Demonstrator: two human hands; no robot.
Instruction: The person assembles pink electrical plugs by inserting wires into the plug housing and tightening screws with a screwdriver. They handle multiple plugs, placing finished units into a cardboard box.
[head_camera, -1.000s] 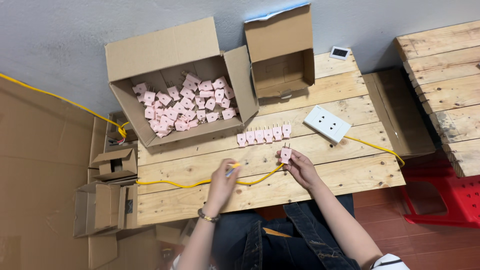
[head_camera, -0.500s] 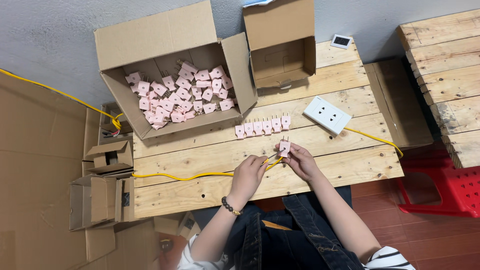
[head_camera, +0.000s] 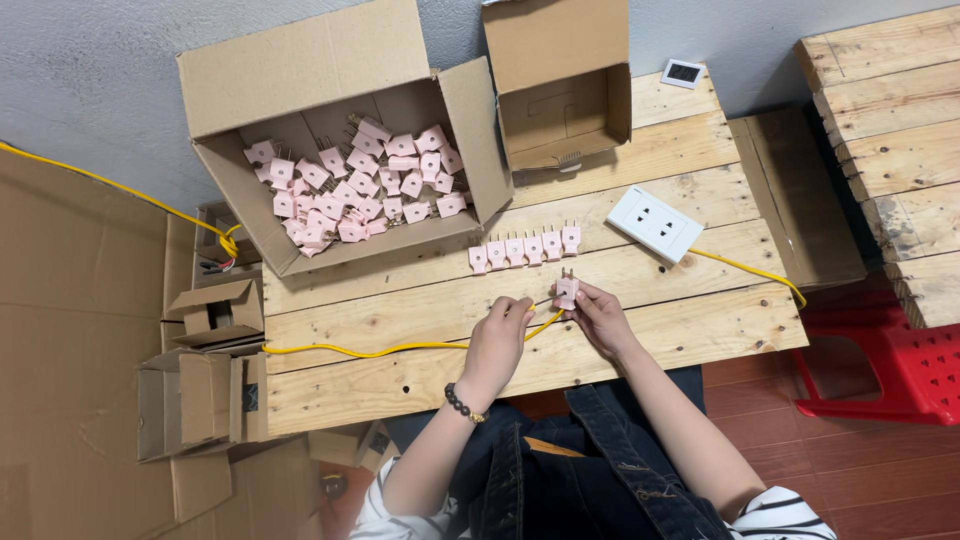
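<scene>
Right hand (head_camera: 600, 312) is pinching a pink plug (head_camera: 566, 291); left hand (head_camera: 497, 343) is gripping the yellow cable (head_camera: 400, 349). Large box (head_camera: 300, 70) at the table's (head_camera: 640, 340) far-left corner is holding many pink plugs; the small box (head_camera: 560, 40) beside it is showing none.

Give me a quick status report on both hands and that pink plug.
Left hand pinching the yellow cable. Right hand gripping the pink plug, prongs up. Row of pink plugs just beyond; nothing blocking.

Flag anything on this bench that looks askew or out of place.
Nothing stands out. The row of pink plugs lies neat, the rest sit loose inside the large box, and the white socket plate lies flat.
</scene>
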